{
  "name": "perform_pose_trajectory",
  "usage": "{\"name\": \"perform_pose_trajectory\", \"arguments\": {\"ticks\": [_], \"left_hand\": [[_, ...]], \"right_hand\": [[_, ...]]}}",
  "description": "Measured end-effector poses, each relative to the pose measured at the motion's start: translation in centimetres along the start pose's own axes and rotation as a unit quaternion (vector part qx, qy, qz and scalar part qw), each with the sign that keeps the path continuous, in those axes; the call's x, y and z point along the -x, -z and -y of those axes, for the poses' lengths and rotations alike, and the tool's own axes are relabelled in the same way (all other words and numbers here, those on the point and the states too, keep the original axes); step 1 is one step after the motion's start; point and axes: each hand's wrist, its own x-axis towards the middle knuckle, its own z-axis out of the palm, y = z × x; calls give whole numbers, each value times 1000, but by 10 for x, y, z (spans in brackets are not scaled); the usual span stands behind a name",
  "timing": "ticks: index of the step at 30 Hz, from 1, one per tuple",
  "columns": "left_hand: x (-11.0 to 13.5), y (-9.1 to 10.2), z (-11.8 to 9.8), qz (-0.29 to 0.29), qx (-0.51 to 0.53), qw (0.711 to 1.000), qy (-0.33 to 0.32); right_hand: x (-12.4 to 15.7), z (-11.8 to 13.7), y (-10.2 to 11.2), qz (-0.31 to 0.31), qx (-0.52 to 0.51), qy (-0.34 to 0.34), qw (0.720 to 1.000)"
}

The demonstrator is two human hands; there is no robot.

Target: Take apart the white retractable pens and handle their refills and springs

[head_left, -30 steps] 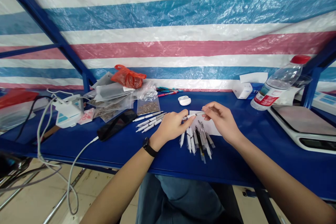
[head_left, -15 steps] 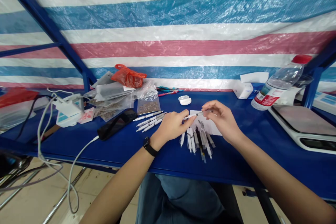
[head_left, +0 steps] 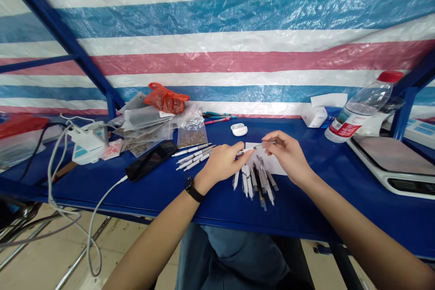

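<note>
As Fingers Pinch, Slim Pen Crosses Paper Sheet

Right hand grips one end; left hand meets the other, its hold unclear. Both are just above the sheet on the blue bench, beside loose pens.

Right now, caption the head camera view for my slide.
Left hand and right hand hold a pen above white paper on a blue bench.
</note>
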Motion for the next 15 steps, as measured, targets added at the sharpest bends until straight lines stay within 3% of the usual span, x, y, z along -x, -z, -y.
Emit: {"name": "perform_pose_trajectory", "arguments": {"ticks": [15], "left_hand": [[1,0,0,7,-5,1000,2]], "right_hand": [[-1,-3,1,16,6,-5,1000]]}}
